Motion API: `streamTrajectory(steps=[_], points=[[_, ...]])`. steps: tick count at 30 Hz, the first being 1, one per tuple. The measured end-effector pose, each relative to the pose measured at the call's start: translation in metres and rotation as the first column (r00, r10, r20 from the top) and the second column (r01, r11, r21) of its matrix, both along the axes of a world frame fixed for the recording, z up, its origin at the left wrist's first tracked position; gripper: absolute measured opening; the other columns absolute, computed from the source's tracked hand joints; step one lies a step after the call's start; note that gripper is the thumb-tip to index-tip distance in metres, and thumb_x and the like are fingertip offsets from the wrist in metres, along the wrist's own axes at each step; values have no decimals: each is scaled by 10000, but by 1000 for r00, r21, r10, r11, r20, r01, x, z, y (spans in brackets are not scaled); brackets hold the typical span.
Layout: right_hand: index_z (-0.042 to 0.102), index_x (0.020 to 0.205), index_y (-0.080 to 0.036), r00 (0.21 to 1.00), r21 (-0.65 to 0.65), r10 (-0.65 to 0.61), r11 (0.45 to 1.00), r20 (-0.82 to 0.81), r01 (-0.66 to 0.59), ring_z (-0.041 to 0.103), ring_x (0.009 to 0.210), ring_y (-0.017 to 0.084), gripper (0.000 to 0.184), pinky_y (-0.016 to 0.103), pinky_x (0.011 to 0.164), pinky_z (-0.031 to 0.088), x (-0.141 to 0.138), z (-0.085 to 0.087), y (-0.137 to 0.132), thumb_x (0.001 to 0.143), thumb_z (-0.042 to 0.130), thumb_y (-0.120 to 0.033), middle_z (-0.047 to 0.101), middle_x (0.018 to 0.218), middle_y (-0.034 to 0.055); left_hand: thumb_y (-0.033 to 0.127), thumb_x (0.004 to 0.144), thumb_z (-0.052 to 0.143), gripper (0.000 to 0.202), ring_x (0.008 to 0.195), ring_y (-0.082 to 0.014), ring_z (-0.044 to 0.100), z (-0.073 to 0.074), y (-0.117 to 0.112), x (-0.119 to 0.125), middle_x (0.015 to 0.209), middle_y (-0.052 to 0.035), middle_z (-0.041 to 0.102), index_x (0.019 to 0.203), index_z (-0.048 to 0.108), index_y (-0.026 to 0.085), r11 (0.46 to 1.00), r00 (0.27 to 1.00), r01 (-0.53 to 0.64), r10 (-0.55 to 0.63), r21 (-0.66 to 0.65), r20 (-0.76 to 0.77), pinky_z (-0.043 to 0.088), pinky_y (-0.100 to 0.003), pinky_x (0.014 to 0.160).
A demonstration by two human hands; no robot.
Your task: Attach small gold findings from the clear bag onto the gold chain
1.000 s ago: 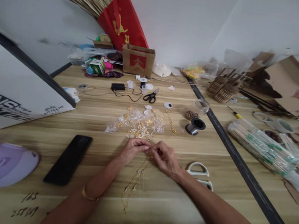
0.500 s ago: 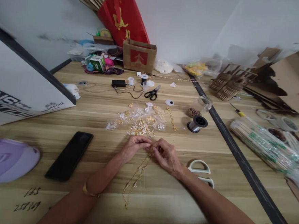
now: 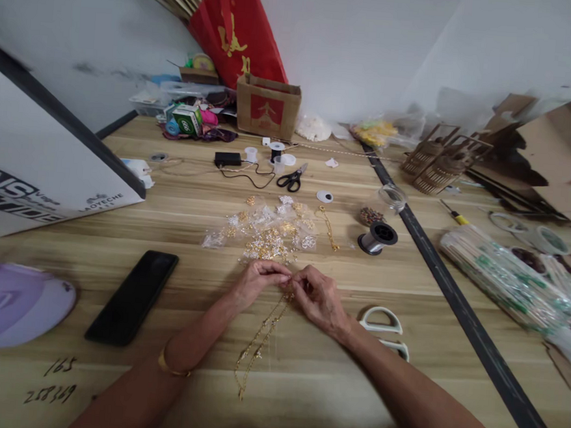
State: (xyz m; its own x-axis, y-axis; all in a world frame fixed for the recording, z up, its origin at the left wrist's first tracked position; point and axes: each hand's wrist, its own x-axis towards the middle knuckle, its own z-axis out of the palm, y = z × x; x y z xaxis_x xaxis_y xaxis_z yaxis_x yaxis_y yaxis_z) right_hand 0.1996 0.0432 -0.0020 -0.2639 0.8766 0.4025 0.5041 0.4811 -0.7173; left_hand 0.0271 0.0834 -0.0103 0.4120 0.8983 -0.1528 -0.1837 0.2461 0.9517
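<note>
My left hand and my right hand meet fingertip to fingertip above the wooden table. Both pinch the top end of a gold chain, which trails down the table toward me. Just beyond my fingers lies a heap of gold and silver charms in small clear bags. A gold bangle sits on my left wrist.
A black phone lies to the left, a purple cap further left. White-handled scissors rest by my right forearm. A wire spool, bead jar, black scissors and paper bags stand farther back.
Both hands stay pinched on the chain's top end with only slight finger movement. The view has shifted a little.
</note>
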Motion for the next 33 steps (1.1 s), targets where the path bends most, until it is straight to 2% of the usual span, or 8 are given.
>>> streamTrajectory(steps=[24,33], points=[[561,780,-168,1000,-25,-1,1000,8,1,493,534,96,119,201,495,363,-1,2,0,867,505,-227,553,651,0,178,588,750,94,632,-132,585,1,0,1,644,-3,682,677,722,159,999,1000,1,1,35,-31,449,-250,665],[553,782,-170,1000,-27,-5,1000,-10,4,470,516,91,112,200,475,346,-1,0,0,866,511,-231,542,640,-3,201,615,742,86,650,-131,583,2,-1,0,665,-5,677,689,718,164,996,998,16,-10,89,-67,454,-257,679]])
